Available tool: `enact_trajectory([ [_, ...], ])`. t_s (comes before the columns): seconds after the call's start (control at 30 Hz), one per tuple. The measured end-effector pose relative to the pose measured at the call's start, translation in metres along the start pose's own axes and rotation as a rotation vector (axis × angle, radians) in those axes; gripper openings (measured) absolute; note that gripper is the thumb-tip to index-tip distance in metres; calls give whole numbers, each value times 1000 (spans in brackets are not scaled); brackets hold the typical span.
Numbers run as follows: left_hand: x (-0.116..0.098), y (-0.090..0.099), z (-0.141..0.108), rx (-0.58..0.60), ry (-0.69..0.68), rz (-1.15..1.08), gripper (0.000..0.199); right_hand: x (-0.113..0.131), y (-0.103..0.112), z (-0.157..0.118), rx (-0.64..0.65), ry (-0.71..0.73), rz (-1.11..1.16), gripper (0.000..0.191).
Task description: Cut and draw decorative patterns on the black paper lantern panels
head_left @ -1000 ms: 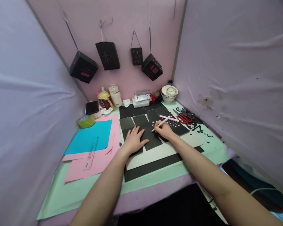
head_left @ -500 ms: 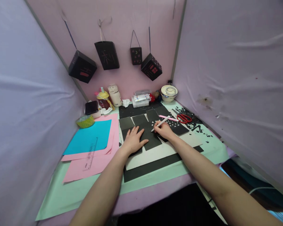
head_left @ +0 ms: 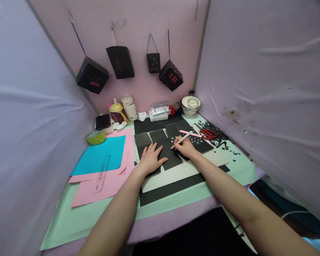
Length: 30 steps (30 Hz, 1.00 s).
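Stars [head_left: 195, 140] are dotting black card [head_left: 173, 160], its left looking plain; left hand [head_left: 150, 159] is lying spread, right hand [head_left: 185, 146] pinching pen [head_left: 186, 136].

Your left hand [head_left: 150, 159] lies flat, palm down, left of the white pen [head_left: 186, 136], fingers [head_left: 154, 147] fanned (thumb [head_left: 164, 161] out on the pen's side); your right hand [head_left: 186, 147] grips it, and your bare forearms [head_left: 218, 176] reach in from your side of it
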<state>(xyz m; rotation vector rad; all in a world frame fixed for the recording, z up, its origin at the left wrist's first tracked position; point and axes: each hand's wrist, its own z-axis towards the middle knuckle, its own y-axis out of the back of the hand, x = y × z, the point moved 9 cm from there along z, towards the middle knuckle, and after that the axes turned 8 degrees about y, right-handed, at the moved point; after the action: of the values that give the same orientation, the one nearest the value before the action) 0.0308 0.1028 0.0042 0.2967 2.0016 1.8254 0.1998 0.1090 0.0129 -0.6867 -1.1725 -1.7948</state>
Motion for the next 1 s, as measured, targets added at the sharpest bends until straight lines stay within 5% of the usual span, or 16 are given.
enact_trajectory([
  [1.0,0,0,0,2,-2,9,70,1,-1,-1,18,0,6,10],
])
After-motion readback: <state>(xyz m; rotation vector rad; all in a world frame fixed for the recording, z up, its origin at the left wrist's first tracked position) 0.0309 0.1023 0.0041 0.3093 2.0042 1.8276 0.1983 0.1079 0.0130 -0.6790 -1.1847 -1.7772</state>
